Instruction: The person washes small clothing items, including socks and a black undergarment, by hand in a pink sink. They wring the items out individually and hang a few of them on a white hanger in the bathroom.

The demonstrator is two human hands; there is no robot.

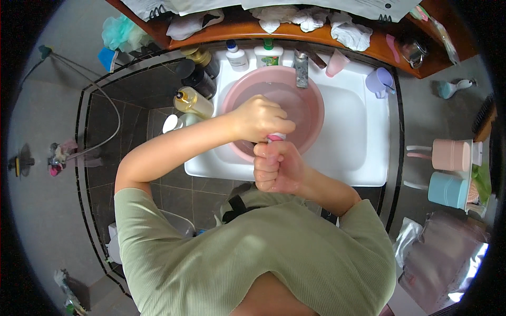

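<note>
Both my hands are fists held one in front of the other over the near side of a pink plastic basin (318, 114). A small pink and white piece, apparently cloth (276, 137), shows between them; the rest is hidden inside the fists. My left hand (261, 118) grips its far end, knuckles up. Closer to my body, my right hand (278, 168) is closed around the near end, and its skin looks wet. Clear water (288, 96) lies in the basin, which stands in a white sink (348, 126).
Along the sink's back edge stand a green-capped bottle (269, 55), a blue-capped bottle (236, 57) and a purple mug (379, 81). Pump bottles, including a yellow one (193, 102), line the left side. A wooden shelf (233, 29) overhangs the back. Cup holders (450, 154) hang at right.
</note>
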